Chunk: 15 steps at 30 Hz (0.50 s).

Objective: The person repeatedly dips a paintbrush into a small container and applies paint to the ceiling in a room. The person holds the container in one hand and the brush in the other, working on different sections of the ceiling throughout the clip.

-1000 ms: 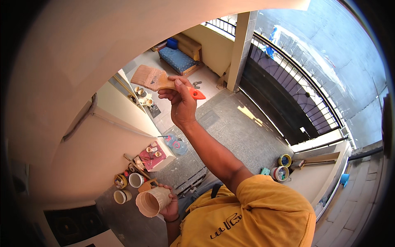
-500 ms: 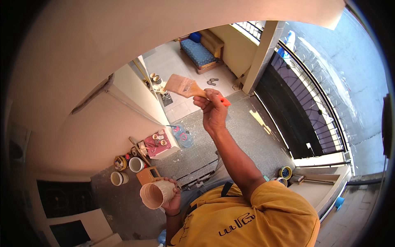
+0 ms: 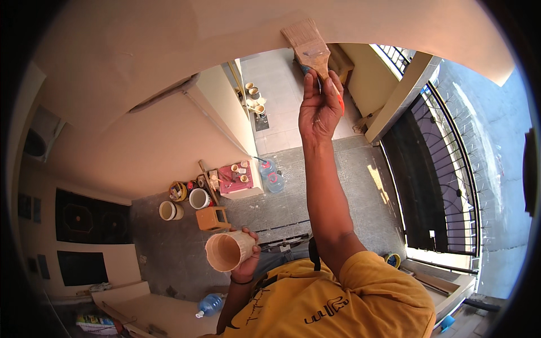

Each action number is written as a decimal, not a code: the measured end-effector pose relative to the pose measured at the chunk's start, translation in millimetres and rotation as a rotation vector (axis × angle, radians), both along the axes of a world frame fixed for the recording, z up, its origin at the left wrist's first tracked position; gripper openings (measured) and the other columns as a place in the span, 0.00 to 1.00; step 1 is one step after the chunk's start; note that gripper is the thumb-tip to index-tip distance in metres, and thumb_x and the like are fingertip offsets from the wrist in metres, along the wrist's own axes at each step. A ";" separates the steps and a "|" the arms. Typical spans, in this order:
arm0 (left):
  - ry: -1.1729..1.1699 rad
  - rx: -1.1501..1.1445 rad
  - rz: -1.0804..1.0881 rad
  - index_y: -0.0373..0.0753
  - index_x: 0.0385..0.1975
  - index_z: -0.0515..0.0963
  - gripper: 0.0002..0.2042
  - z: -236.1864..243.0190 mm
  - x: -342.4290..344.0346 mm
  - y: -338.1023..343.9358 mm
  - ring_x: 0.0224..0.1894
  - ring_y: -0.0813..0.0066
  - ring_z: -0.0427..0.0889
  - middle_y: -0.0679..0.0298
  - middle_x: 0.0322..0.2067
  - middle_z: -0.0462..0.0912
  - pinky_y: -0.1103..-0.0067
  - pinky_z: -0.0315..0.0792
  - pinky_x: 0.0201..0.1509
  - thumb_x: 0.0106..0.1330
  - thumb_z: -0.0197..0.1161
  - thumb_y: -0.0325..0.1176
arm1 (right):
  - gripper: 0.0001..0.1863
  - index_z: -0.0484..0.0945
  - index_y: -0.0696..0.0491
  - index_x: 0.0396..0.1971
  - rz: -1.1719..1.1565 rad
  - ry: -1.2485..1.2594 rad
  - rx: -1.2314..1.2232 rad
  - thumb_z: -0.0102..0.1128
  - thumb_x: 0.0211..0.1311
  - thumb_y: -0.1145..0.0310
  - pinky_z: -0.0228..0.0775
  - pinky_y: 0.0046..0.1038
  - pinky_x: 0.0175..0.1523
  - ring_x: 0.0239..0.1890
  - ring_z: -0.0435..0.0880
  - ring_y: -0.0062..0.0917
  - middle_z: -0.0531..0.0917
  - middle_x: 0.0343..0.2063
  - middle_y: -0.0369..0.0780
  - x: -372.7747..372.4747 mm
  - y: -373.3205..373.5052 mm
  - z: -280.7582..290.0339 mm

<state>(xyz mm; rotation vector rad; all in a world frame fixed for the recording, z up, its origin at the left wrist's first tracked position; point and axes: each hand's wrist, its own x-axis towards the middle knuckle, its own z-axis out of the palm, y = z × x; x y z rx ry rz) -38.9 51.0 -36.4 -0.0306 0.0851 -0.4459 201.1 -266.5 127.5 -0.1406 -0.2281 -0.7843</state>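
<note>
A wide paintbrush (image 3: 311,47) with a wooden handle and red end is gripped in my right hand (image 3: 321,107), arm stretched up and forward. Its paint-coated bristles reach the lower part of the peach-coloured overhead surface (image 3: 236,28); they look to be at or against it. Lower down, my left hand (image 3: 248,262) is wrapped round a peach plastic tub (image 3: 230,250) with a ragged rim. Its mouth faces up toward me, and peach paint coats the inside.
Below are white buckets (image 3: 200,199), an orange stool (image 3: 212,218), a pink-topped box (image 3: 236,179) with small cups, and large clear bottles (image 3: 275,181). Another blue bottle (image 3: 209,304) lies near my left arm. A black gate (image 3: 428,174) stands at right, a sofa (image 3: 341,62) beyond the brush.
My right hand has raised the paintbrush up and to the right, turning its bristles upward to the overhead surface. The tub has shifted slightly right and up in view, still in my left hand.
</note>
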 end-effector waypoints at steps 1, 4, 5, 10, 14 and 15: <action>0.003 -0.001 -0.001 0.51 0.65 0.74 0.23 1.0 -0.2 -0.7 0.68 0.54 0.67 0.57 0.63 0.71 0.56 0.78 0.59 0.71 0.64 0.45 | 0.15 0.74 0.60 0.55 -0.010 0.006 0.010 0.61 0.71 0.76 0.83 0.38 0.62 0.54 0.85 0.43 0.81 0.52 0.53 11.4 0.6 -4.3; -0.010 0.003 -0.014 0.51 0.65 0.73 0.23 0.8 -2.2 -1.1 0.68 0.55 0.67 0.56 0.63 0.71 0.57 0.78 0.59 0.71 0.64 0.44 | 0.15 0.73 0.60 0.54 -0.071 0.028 -0.002 0.61 0.70 0.76 0.83 0.38 0.61 0.53 0.86 0.43 0.82 0.51 0.52 11.2 -1.9 -15.1; -0.020 0.015 0.006 0.51 0.65 0.73 0.25 0.1 -2.1 1.4 0.68 0.56 0.67 0.57 0.63 0.71 0.57 0.77 0.60 0.69 0.66 0.44 | 0.15 0.73 0.60 0.54 -0.068 0.043 0.008 0.61 0.70 0.77 0.84 0.38 0.61 0.52 0.86 0.43 0.82 0.51 0.52 10.9 -1.5 -16.4; -0.036 0.016 0.007 0.50 0.65 0.72 0.27 -6.4 -2.8 3.1 0.68 0.58 0.67 0.59 0.64 0.70 0.59 0.77 0.60 0.66 0.70 0.42 | 0.14 0.72 0.61 0.53 -0.078 0.120 -0.031 0.60 0.71 0.78 0.85 0.37 0.59 0.50 0.88 0.42 0.83 0.48 0.53 2.9 -2.2 -36.2; -0.036 0.018 -0.008 0.50 0.65 0.72 0.26 -7.7 1.1 2.3 0.68 0.58 0.67 0.59 0.63 0.71 0.58 0.77 0.59 0.67 0.68 0.41 | 0.12 0.77 0.60 0.50 -0.172 0.226 -0.148 0.62 0.70 0.78 0.84 0.35 0.59 0.50 0.88 0.39 0.83 0.48 0.50 -31.5 -14.1 -42.6; -0.039 0.013 -0.012 0.50 0.65 0.72 0.26 -6.5 1.5 1.8 0.68 0.58 0.67 0.59 0.63 0.70 0.58 0.78 0.59 0.67 0.68 0.41 | 0.10 0.79 0.60 0.49 -0.203 0.263 -0.189 0.62 0.69 0.78 0.84 0.35 0.59 0.50 0.87 0.37 0.83 0.47 0.48 -42.0 -13.7 -40.0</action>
